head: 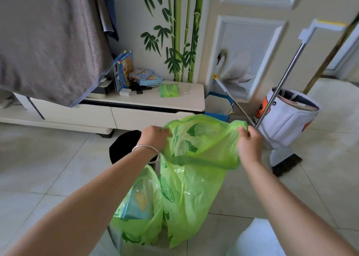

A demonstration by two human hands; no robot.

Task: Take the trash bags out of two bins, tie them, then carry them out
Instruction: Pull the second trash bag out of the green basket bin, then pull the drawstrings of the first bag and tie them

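I hold a green trash bag (194, 178) with lime prints up in front of me, its mouth stretched wide between both hands. My left hand (153, 137) grips the left rim and my right hand (249, 145) pinches the right rim. The bag hangs limp and looks nearly empty. A second green bag (139, 207) with trash inside sits on the floor below my left forearm, its top gathered. A black bin (124, 146) stands open behind my left wrist, with no liner visible in it.
A low white cabinet (136, 108) with boxes and a pack of green bags (168, 90) runs along the wall. A white fabric bin (287, 117), a broom with dustpan (283, 158) and a blue box (219, 106) stand near the door at right.
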